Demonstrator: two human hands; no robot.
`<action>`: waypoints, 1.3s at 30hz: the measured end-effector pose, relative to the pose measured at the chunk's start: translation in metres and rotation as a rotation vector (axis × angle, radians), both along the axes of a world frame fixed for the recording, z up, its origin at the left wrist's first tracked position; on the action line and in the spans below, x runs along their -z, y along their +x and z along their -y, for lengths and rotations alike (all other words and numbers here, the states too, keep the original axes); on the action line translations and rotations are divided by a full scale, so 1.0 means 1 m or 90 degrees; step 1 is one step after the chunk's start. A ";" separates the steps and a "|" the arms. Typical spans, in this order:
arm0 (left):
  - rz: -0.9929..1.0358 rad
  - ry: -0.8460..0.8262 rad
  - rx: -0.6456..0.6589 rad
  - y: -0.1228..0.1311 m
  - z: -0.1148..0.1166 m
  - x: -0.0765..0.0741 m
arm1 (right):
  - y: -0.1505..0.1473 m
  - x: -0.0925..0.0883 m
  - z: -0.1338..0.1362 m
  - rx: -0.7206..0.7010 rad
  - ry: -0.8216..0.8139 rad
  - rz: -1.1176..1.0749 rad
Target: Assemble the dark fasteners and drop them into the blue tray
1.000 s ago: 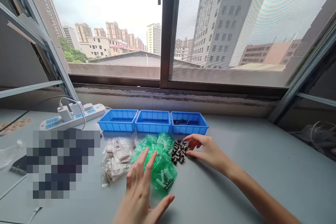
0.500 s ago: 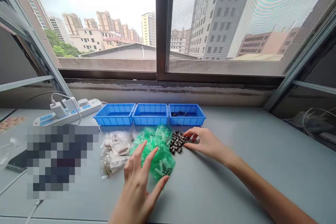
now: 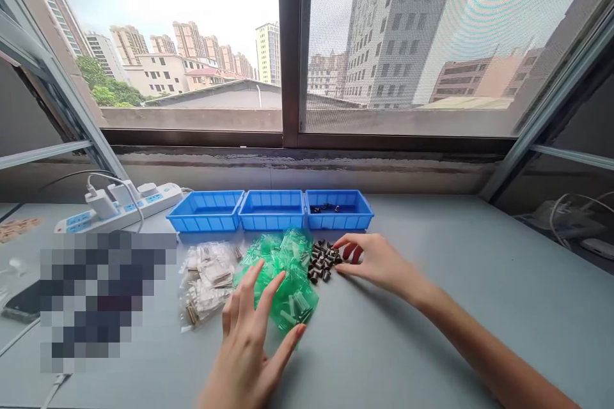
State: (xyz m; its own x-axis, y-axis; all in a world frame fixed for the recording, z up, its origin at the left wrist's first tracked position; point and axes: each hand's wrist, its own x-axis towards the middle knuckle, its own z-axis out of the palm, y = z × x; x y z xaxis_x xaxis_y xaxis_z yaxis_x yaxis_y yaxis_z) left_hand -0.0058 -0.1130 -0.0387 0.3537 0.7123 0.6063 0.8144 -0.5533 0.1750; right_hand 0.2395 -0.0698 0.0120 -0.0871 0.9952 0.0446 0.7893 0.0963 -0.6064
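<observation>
Thumb and forefinger of a right hand curve around the right edge of a pile of dark cylindrical parts; whether they pinch one cannot be told. The left hand spreads its fingers above green plastic bags. Compared with a second earlier, the camera's view has shifted, while both hands hold nearly the same places beside the pile and bags. The green bags contain pale slim pieces; clear bags to their left contain whitish packets. Behind stand three blue boxes: small dark pieces lie in the right box, while bare floors show in the middle box and left box.
</observation>
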 end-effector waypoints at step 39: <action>0.070 0.154 0.056 0.014 0.009 -0.023 | -0.057 0.007 0.034 -0.149 -0.196 -0.578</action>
State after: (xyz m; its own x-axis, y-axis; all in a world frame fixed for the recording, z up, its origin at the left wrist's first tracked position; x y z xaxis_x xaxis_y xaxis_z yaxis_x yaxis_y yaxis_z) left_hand 0.0078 -0.1221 -0.0153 0.3303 0.5113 0.7934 0.7443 -0.6580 0.1141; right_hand 0.1821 -0.1033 0.0054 -0.3449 0.9363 -0.0662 -0.0068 -0.0730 -0.9973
